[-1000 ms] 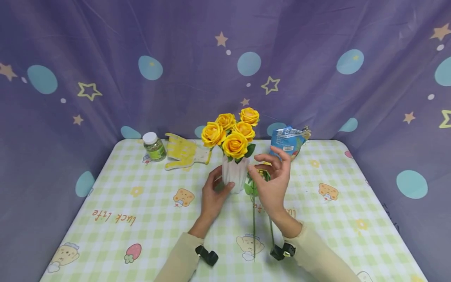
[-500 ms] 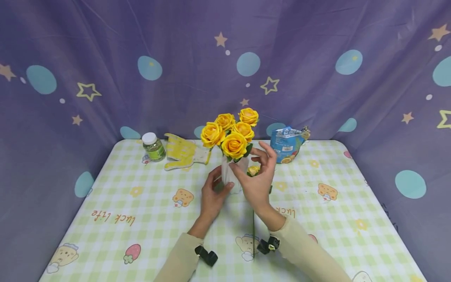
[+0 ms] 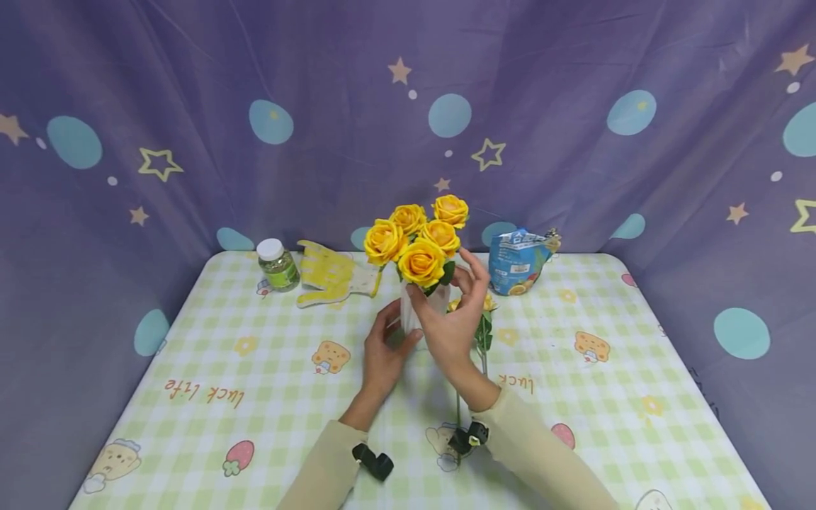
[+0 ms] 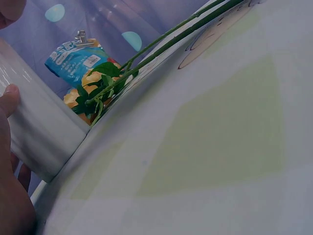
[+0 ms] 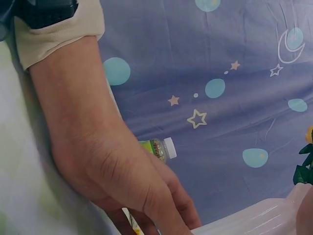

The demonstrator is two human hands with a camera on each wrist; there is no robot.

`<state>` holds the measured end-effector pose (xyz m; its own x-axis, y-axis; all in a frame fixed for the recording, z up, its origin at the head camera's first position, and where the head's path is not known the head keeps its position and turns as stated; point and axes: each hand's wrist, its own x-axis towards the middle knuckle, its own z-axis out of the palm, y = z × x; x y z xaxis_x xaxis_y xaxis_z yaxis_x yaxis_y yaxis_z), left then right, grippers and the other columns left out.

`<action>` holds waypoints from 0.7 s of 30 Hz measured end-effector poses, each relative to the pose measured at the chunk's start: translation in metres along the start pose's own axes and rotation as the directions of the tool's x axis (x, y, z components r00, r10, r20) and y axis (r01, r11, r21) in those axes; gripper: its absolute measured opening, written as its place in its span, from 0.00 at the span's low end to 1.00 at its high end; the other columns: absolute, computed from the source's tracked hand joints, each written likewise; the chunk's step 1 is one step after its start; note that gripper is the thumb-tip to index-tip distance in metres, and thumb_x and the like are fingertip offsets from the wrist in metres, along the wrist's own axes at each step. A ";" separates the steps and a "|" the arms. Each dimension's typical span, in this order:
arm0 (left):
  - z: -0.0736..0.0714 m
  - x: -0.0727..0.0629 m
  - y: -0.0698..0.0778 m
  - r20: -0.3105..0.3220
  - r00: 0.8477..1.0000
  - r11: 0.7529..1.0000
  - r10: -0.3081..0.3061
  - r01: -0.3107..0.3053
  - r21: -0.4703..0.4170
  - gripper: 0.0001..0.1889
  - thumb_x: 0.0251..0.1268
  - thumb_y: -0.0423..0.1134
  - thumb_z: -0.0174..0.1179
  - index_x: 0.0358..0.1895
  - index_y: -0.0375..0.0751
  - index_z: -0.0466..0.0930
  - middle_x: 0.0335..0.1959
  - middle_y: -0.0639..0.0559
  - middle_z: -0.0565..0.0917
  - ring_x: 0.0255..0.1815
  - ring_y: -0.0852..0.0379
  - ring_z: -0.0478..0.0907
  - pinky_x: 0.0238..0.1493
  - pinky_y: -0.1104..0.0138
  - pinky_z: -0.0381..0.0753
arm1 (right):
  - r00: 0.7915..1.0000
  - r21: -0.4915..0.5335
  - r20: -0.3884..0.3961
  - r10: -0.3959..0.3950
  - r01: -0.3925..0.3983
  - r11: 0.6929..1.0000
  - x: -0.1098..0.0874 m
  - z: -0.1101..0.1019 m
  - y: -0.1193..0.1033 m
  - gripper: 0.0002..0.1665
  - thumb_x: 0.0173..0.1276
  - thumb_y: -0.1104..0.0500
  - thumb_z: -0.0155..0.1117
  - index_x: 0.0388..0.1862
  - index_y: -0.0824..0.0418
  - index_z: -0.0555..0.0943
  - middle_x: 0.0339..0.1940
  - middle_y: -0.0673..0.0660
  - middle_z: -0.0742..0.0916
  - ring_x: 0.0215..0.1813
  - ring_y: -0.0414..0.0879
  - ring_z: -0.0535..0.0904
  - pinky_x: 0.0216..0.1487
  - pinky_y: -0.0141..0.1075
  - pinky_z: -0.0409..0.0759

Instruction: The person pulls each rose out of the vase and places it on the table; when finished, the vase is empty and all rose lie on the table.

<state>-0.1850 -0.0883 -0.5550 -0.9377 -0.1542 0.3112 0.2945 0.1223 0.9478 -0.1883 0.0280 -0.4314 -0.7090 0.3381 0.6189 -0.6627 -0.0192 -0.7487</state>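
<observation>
A white ribbed vase [image 3: 410, 312] stands upright mid-table, holding several yellow roses [image 3: 423, 262] with green leaves. My left hand [image 3: 382, 354] grips its lower left side, thumb on the front, as the right wrist view also shows. Higher up on the right, my right hand [image 3: 451, 336] curls round the vase near its rim, thumb in front and fingers behind. Two more yellow roses lie right of the vase, one bloom [image 3: 489, 303] showing past my right hand. Their long green stems [image 4: 181, 36] stretch across the cloth in the left wrist view.
At the back left stand a white-capped jar [image 3: 278, 267] and a yellow-and-white glove [image 3: 331, 276]. A blue clipped pouch [image 3: 519, 263] is at the back right. Green checked cloth [image 3: 255, 439] covers the table, with a purple curtain [image 3: 357, 106] behind.
My right hand has moved left, from over the loose roses to the upper part of the vase, uncovering the pouch and a rose. The left hand stays on the vase.
</observation>
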 end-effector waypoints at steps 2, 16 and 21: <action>0.000 0.000 0.000 0.001 1.000 1.000 -0.003 0.003 0.005 0.35 0.71 0.36 0.78 0.79 0.46 0.76 0.74 0.46 0.82 0.74 0.45 0.80 0.76 0.44 0.80 | 1.000 0.001 -0.005 0.004 -0.004 1.000 0.000 0.001 -0.001 0.47 0.68 0.51 0.84 0.79 0.60 0.70 0.54 0.52 0.89 0.59 0.50 0.84 0.69 0.45 0.74; 0.000 0.000 -0.001 -0.002 1.000 1.000 -0.001 0.001 -0.002 0.34 0.72 0.36 0.77 0.79 0.46 0.77 0.74 0.48 0.83 0.73 0.47 0.80 0.75 0.44 0.80 | 1.000 0.027 -0.011 0.011 -0.011 1.000 -0.001 -0.001 0.001 0.42 0.68 0.64 0.79 0.77 0.63 0.71 0.54 0.58 0.90 0.63 0.50 0.84 0.69 0.41 0.79; -0.001 0.001 -0.002 -0.002 1.000 1.000 -0.003 0.003 -0.001 0.33 0.72 0.36 0.77 0.78 0.47 0.77 0.73 0.48 0.83 0.73 0.48 0.81 0.74 0.44 0.81 | 1.000 0.064 -0.022 -0.014 0.015 0.998 0.005 -0.001 0.000 0.39 0.69 0.63 0.79 0.75 0.63 0.72 0.51 0.54 0.92 0.60 0.50 0.85 0.66 0.40 0.82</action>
<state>-0.1859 -0.0896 -0.5562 -0.9381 -0.1567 0.3090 0.2923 0.1208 0.9487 -0.1914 0.0306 -0.4285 -0.6944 0.3591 0.6235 -0.6873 -0.0746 -0.7225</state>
